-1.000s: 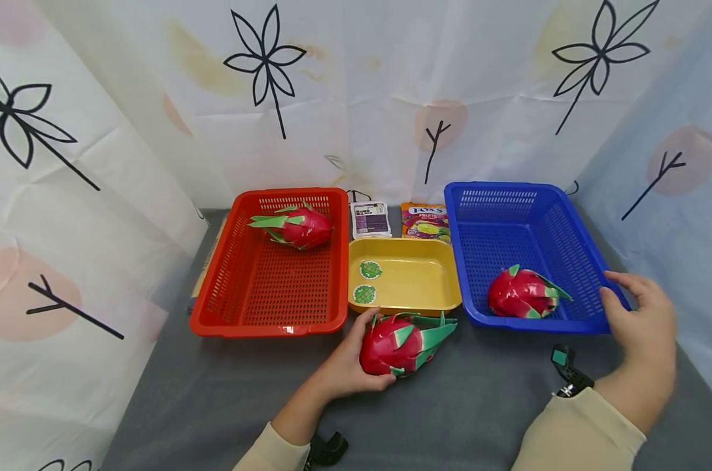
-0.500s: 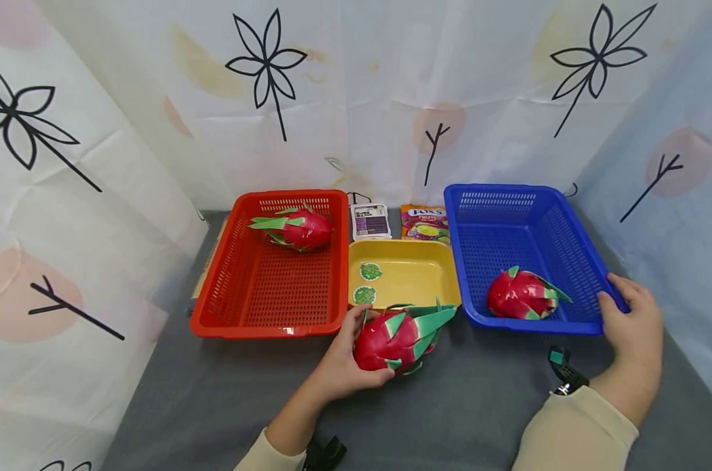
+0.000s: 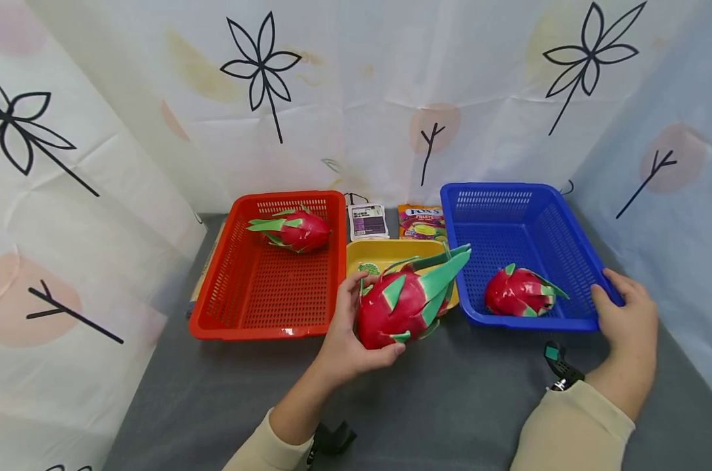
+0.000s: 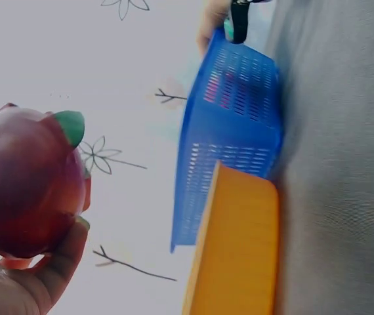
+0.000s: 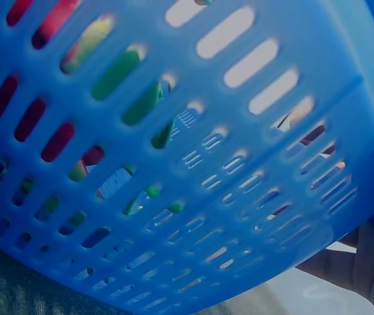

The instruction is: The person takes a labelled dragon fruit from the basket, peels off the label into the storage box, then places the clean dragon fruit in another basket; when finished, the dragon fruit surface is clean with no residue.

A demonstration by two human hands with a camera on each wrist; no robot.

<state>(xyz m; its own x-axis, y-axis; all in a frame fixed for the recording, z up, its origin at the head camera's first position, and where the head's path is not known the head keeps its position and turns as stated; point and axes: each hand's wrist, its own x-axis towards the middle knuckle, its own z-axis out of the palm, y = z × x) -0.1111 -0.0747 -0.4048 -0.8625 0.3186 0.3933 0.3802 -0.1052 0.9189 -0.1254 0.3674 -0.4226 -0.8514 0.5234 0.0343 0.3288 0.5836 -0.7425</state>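
A red dragon fruit [image 3: 391,311] with green leaf tips is held by my left hand [image 3: 351,343], raised in front of and partly over the yellow tray [image 3: 379,247]. My left thumb and fingers wrap its left side; the left wrist view also shows the dragon fruit [image 4: 29,184] in the hand. At the right, my right hand [image 3: 629,327] grips the side rim of the blue basket [image 3: 491,239] near its front corner. Another dragon fruit [image 3: 519,292] lies in that basket. Through the slots of the blue basket [image 5: 193,151], red and green parts show in the right wrist view.
On the left stands a red basket [image 3: 285,288] with a dragon fruit [image 3: 299,232] near its back. Behind the tray are a purple-and-white labelled pack [image 3: 367,221] and a candy bag [image 3: 422,222]. Grey cloth [image 3: 244,392] covers the table, with patterned curtains around it.
My left hand has lifted the dragon fruit from near the table up over the tray's front, its leaves now tilting upward. My right hand stays on the blue basket's rim.
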